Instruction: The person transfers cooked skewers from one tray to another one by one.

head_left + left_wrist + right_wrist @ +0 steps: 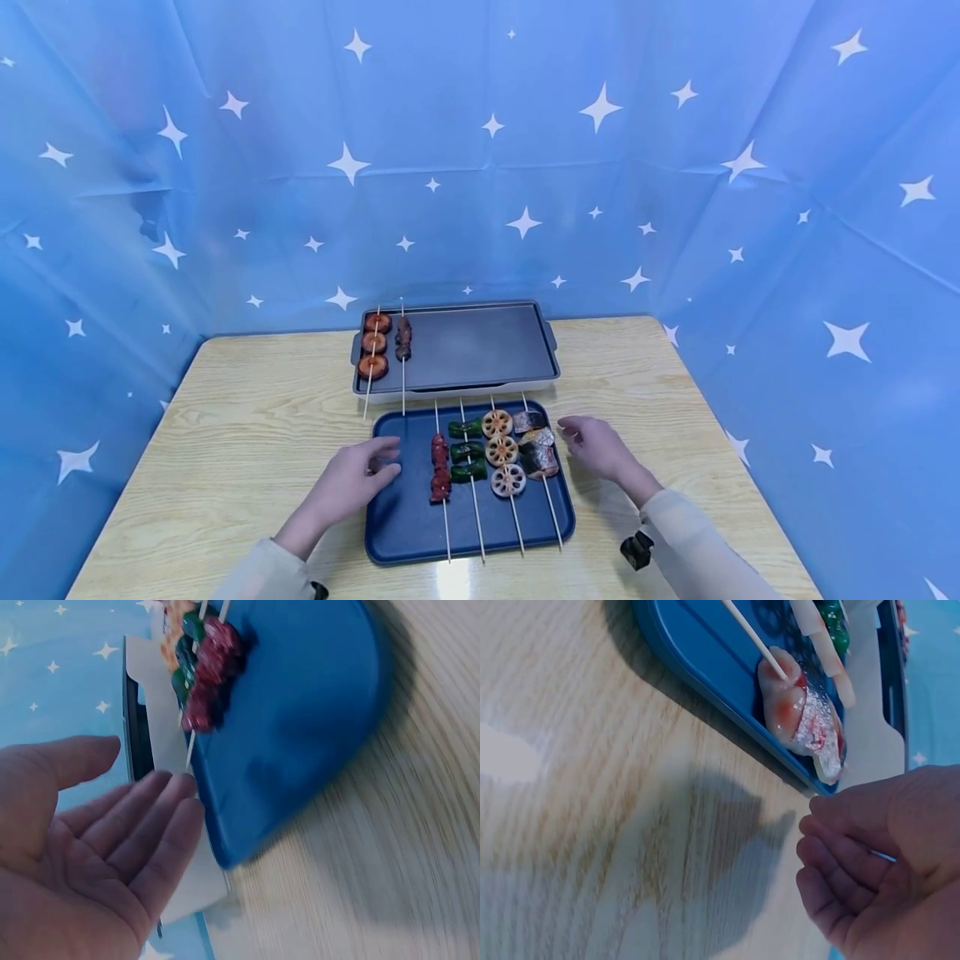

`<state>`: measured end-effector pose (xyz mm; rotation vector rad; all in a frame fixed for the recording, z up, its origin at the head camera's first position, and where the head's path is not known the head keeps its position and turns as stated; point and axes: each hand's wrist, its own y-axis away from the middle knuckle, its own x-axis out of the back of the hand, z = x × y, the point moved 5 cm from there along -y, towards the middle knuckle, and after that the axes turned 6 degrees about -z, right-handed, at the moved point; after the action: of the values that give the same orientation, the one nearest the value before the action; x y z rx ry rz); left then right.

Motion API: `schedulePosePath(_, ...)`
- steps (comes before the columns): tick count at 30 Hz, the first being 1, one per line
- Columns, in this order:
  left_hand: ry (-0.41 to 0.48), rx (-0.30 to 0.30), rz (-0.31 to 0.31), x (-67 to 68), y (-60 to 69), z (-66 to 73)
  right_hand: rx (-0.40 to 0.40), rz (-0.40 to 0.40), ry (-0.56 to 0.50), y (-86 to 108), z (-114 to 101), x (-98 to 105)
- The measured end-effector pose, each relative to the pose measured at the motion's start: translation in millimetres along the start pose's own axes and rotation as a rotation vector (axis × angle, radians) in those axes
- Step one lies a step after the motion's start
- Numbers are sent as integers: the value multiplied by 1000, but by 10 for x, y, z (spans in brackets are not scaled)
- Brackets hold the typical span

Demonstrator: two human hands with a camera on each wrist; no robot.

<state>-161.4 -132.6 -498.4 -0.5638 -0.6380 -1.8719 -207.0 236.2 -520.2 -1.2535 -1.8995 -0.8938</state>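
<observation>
My left hand (347, 485) hovers by the left edge of a blue tray (405, 533), thumb apart from the fingers and nothing held. Beyond the tray's right edge is my right hand (600, 450), its fingers loosely bent and holding nothing. Skewers lie side by side on the tray: red meat (440, 467), green pepper-like pieces (467, 452), lotus root slices (502, 450) and fish pieces (537, 454). The fish skewer (799, 712) is nearest my right hand in the right wrist view. In the left wrist view, the red meat skewer (210, 667) lies past my fingertips.
A dark grill plate (480, 346) on a pale base stands behind the tray. On its left side lie a skewer of browned round slices (372, 343) and a dark meat skewer (403, 337). A blue star-patterned curtain (487, 167) surrounds the wooden table (247, 417).
</observation>
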Motion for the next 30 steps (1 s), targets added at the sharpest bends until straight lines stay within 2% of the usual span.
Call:
schedulePosePath(4, 127, 82, 3, -59, -22, 32, 6, -10, -8, -4, -11, -27)
schedulePosePath(10, 224, 155, 9, -130, -75, 61, 14, -24, -16, -3, 14, -72)
schedulePosePath(20, 391, 204, 17, -184, -239, 48, 8, -23, -17, -11, 43, -100)
schedulePosePath(30, 549, 215, 26, -205, -350, 53, 23, -19, -1, -47, 31, -132)
